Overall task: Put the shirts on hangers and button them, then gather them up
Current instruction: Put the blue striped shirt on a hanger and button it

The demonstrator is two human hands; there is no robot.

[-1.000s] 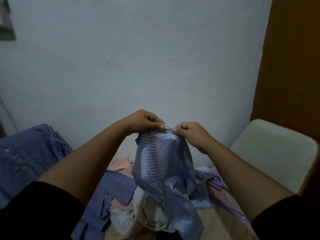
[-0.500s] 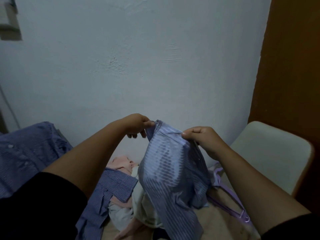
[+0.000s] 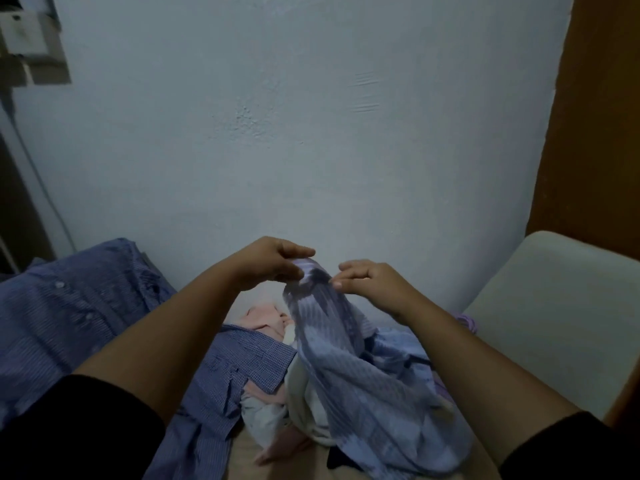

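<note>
Head view: striped shirt (image 3: pixel 346 368) top edge pinched btwn left hand (image 3: pixel 273 263) & right hand (image 3: pixel 369 282).

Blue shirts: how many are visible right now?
3: a striped shirt held up by both hands, a checked shirt lying beneath the left forearm, another blue shirt at far left. The pile may hide more.

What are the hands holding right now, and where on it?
Both the left hand and right hand pinch the striped shirt at its top edge; the rest hangs down.
</note>
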